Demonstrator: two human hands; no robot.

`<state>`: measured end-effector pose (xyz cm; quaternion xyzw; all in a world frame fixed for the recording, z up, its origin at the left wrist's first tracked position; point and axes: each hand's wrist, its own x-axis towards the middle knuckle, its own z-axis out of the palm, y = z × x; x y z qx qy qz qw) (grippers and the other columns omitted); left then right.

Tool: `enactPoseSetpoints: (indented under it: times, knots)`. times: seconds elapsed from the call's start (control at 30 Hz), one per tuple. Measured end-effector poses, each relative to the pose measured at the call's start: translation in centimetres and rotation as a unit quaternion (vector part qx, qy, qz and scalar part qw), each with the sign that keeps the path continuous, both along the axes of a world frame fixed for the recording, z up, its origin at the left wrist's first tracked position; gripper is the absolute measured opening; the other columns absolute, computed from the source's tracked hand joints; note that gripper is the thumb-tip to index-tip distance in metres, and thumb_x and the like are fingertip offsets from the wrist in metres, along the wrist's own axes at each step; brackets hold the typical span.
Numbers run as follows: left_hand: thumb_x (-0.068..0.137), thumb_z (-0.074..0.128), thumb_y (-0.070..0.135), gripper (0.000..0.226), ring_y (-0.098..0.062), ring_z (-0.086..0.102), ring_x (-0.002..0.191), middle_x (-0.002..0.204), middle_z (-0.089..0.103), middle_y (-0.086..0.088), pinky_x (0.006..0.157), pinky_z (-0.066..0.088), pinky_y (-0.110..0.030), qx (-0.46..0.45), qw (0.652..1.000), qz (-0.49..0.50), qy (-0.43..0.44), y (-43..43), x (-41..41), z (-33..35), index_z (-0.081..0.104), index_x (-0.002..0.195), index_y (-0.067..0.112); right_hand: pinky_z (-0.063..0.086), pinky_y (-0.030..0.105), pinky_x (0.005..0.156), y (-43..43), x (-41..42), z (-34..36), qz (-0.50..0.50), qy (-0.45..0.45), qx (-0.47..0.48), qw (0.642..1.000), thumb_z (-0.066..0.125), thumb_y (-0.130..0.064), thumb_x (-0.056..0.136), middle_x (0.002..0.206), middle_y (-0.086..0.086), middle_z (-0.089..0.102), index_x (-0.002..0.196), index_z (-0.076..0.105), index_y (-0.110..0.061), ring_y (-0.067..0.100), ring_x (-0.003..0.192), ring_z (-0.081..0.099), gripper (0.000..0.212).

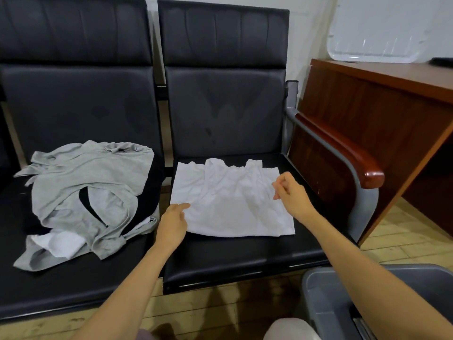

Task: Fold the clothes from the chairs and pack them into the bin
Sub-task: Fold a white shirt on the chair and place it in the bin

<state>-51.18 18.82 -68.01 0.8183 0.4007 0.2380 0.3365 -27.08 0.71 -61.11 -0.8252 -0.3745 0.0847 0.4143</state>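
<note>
left hand (172, 224) at shirt (228, 204), right hand (293, 195) loosely curled

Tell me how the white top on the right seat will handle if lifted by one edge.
The white top probably goes floppy: it lies flat with soft wrinkles, so a one-edge lift would likely undo the fold. It looks thin, likely light. On the smooth black seat it may slide when pushed.
</note>
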Motion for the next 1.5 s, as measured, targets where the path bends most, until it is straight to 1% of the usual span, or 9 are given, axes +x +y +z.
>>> enactPoseSetpoints:
  times: [0.23, 0.4, 0.6, 0.77, 0.9, 1.17, 1.3, 1.4, 1.5]
  knots:
    - [0.09, 0.062, 0.008, 0.053, -0.022, 0.039, 0.133, 0.145, 0.038, -0.009, 0.1, 0.031, -0.02, -0.056, 0.996, -0.049, 0.054, -0.5, 0.3, -0.1, 0.045, 0.139, 0.013, 0.042, 0.031, 0.1, -1.8, 3.4, -3.2, 0.106, 0.033, -0.343, 0.933, 0.065, -0.022, 0.087, 0.134, 0.002, 0.048, 0.133, 0.049, -0.021, 0.022, 0.121, 0.047, 0.049]
    - [0.089, 0.062, 0.003, 0.046, -0.026, 0.041, 0.13, 0.141, 0.043, -0.014, 0.1, 0.031, -0.021, -0.045, 0.996, -0.04, 0.065, -0.2, 0.2, -0.5, 0.052, 0.134, 0.009, 0.042, 0.035, 0.094, -2.0, 3.4, -3.9, 0.056, 0.015, -0.293, 0.954, 0.066, -0.032, 0.087, 0.114, 0.006, 0.049, 0.099, 0.058, -0.02, 0.027, 0.113, 0.047, 0.018]
    - [0.091, 0.061, 0.006, 0.061, -0.026, 0.028, 0.141, 0.154, 0.027, -0.014, 0.111, 0.026, -0.03, -0.032, 0.999, 0.014, 0.015, 0.1, 0.1, 0.0, 0.035, 0.146, 0.009, 0.053, 0.036, 0.087, -1.4, 3.8, 1.7, 0.035, 0.339, -0.028, 0.94, 0.067, -0.017, 0.088, 0.116, 0.005, 0.066, 0.103, 0.063, -0.013, 0.022, 0.109, 0.062, 0.017]
    - [0.091, 0.061, 0.007, 0.064, -0.028, 0.029, 0.14, 0.155, 0.025, -0.013, 0.111, 0.029, -0.034, -0.017, 1.0, 0.018, 0.017, 0.4, 0.1, -0.3, 0.032, 0.148, 0.01, 0.055, 0.035, 0.084, -1.2, 4.3, 3.8, 0.024, 0.292, -0.154, 0.944, 0.069, -0.004, 0.085, 0.11, 0.01, 0.068, 0.108, 0.063, -0.006, 0.025, 0.103, 0.065, 0.024]
    - [0.091, 0.059, 0.006, 0.064, -0.03, 0.031, 0.139, 0.155, 0.023, -0.015, 0.11, 0.03, -0.036, 0.004, 0.999, 0.025, 0.048, 0.6, -0.1, -0.6, 0.031, 0.148, 0.01, 0.056, 0.034, 0.079, -0.7, 4.0, 3.5, -0.001, 0.344, -0.008, 0.939, 0.069, -0.004, 0.085, 0.11, 0.014, 0.065, 0.093, 0.057, -0.006, 0.025, 0.1, 0.065, 0.015]
    - [0.092, 0.055, 0.002, 0.063, -0.03, 0.031, 0.139, 0.155, 0.024, -0.015, 0.108, 0.031, -0.034, 0.005, 0.997, 0.032, 0.065, 0.5, -0.5, -0.6, 0.028, 0.149, 0.007, 0.037, 0.028, 0.073, -0.1, 4.0, 0.4, -0.025, -0.108, -0.108, 0.988, 0.073, -0.013, 0.082, 0.102, 0.007, 0.044, 0.103, 0.054, -0.008, 0.024, 0.092, 0.049, 0.029]
    - [0.092, 0.058, 0.008, 0.063, -0.028, 0.031, 0.14, 0.155, 0.023, -0.013, 0.108, 0.031, -0.033, -0.012, 0.996, 0.012, 0.087, 0.4, -0.2, -1.0, 0.03, 0.148, 0.008, 0.045, 0.026, 0.068, -1.1, 3.6, -2.0, 0.006, 0.052, -0.185, 0.981, 0.074, -0.033, 0.082, 0.115, 0.003, 0.038, 0.123, 0.046, -0.018, 0.024, 0.093, 0.055, 0.051]
    - [0.092, 0.057, 0.011, 0.06, -0.028, 0.037, 0.136, 0.153, 0.027, -0.013, 0.105, 0.034, -0.033, -0.019, 0.996, 0.013, 0.085, 0.2, 0.1, -1.0, 0.033, 0.147, 0.008, 0.054, 0.036, 0.082, -2.2, 3.2, -4.0, -0.093, 0.191, -0.028, 0.977, 0.069, -0.021, 0.087, 0.126, 0.009, 0.041, 0.135, 0.038, -0.015, 0.025, 0.095, 0.062, 0.058]
    - [0.093, 0.057, 0.012, 0.058, -0.029, 0.038, 0.135, 0.152, 0.03, -0.013, 0.106, 0.035, -0.035, -0.02, 0.996, 0.015, 0.088, 0.2, 0.1, -1.1, 0.035, 0.146, 0.008, 0.053, 0.04, 0.089, -3.4, 2.8, -5.7, -0.222, 0.236, 0.091, 0.942, 0.061, 0.0, 0.087, 0.12, 0.017, 0.052, 0.111, 0.048, -0.01, 0.024, 0.087, 0.063, 0.029]
